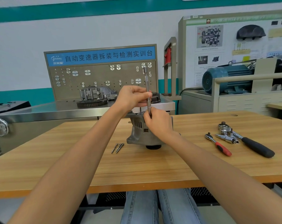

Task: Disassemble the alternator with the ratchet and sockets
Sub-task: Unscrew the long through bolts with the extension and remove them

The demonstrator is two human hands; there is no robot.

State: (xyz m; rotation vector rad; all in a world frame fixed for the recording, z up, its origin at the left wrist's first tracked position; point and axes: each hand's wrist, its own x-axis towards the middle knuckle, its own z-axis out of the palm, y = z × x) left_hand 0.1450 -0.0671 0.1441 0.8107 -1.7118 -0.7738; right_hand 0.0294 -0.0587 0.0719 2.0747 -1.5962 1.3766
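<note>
Steel extension bar (147, 92) tip hidden, probably by right hand (158, 122)

Lower end of extension bar (147, 88) is hidden behind right hand (158, 122); alternator (138, 133) top is covered. Socket engagement cannot be determined.

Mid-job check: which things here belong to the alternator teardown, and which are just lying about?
In the job:
alternator
extension bar, gripped by left hand and right hand
removed bolts
red-handled ratchet
black-handled ratchet

Lying about:
gear assembly on the steel bench
blue motor
</note>
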